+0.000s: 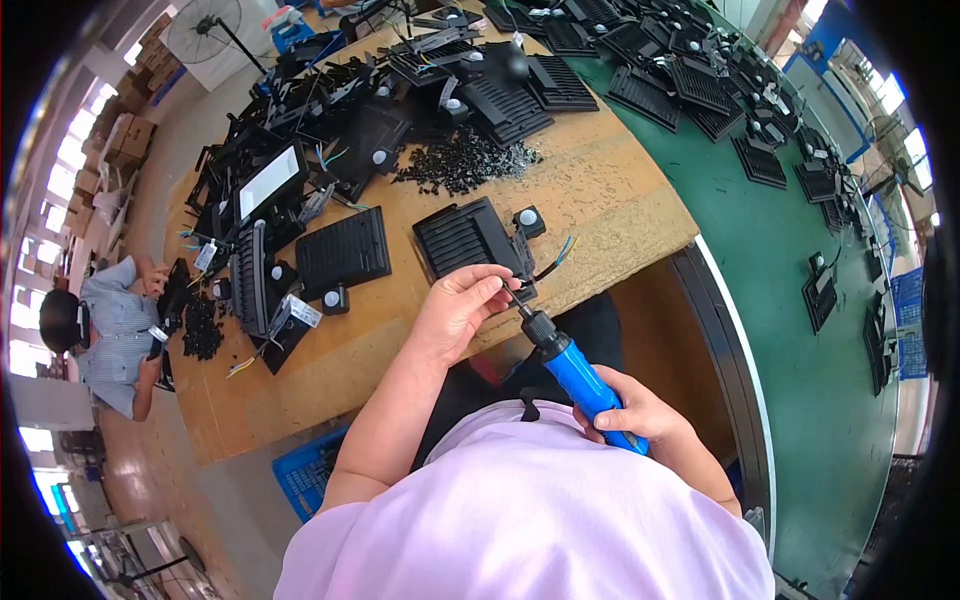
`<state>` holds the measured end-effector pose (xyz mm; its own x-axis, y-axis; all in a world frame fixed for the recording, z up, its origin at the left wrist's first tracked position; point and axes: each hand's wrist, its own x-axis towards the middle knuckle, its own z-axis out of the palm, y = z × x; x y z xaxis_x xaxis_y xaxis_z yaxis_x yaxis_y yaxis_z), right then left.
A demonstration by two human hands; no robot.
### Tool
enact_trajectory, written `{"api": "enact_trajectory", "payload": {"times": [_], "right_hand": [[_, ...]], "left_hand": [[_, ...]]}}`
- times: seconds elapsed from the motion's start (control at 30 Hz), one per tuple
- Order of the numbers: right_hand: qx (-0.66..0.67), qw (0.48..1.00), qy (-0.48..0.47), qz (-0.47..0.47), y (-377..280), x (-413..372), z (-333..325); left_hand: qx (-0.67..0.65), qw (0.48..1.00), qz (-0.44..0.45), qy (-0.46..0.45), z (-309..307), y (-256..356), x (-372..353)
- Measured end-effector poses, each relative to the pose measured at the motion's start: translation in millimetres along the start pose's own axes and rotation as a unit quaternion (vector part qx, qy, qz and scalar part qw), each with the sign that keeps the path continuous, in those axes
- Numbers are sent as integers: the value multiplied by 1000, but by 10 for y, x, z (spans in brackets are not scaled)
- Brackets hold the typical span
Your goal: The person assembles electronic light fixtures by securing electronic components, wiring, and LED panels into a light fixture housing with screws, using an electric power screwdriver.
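Observation:
My right hand (640, 405) is wrapped round the blue body of an electric screwdriver (582, 380), which points up and left away from me. Thumb and fingertips of my left hand (460, 315) are pinched together at the tip of its thin bit; whatever they hold is too small to make out. Just beyond the left hand lies a black finned floodlight housing (465, 238) on the wooden table. A metal bracket, a small sensor with a white dome (528, 217) and coloured wires (565, 250) sit at its right side.
A heap of small black parts (465, 165) lies behind the housing. More floodlights (343, 247) crowd the table's left and back. On the right, a green conveyor belt (790, 400) carries several floodlights. A co-worker (120, 320) is at the far left; a blue crate (300, 480) stands below.

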<state>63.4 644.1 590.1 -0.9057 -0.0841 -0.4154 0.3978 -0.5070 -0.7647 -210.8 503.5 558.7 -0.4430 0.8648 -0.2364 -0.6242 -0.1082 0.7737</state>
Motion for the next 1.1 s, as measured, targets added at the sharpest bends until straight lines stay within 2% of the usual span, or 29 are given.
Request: {"api": "enact_trajectory", "payload": {"times": [0.07, 0.17, 0.2, 0.23, 0.27, 0.3, 0.4, 0.47, 0.57, 0.77, 1.1], "right_hand": [[-32, 999, 22, -12, 64, 0, -12], [-42, 998, 48, -18, 100, -50, -35], [-39, 998, 56, -15, 101, -92, -37], [-35, 995, 92, 4, 93, -123, -29], [-31, 995, 98, 5, 99, -158, -49], [-25, 994, 104, 3, 121, -206, -80], [-20, 994, 108, -4, 252, -290, -191], [-14, 996, 90, -4, 362, -309, -290], [-42, 993, 113, 4, 432, -291, -313], [-67, 988, 131, 45, 458, -125, -329], [-85, 989, 111, 39, 624, 31, -442]], "left_hand": [[-18, 999, -18, -22, -4, -24, 6], [135, 990, 35, 28, 119, -4, -45], [333, 932, 136, 41, 73, -3, -84], [512, 825, 232, 51, -21, 42, -130], [665, 673, 320, 58, -91, 82, -147], [711, 654, 252, 47, -132, 54, -213], [712, 648, 265, 42, -382, -382, -157], [699, 654, 282, 60, -323, -477, -77], [686, 658, 298, 85, -150, -605, 96], [745, 598, 271, 121, 140, -633, 195], [726, 627, 250, 132, 187, -612, 207]]}}
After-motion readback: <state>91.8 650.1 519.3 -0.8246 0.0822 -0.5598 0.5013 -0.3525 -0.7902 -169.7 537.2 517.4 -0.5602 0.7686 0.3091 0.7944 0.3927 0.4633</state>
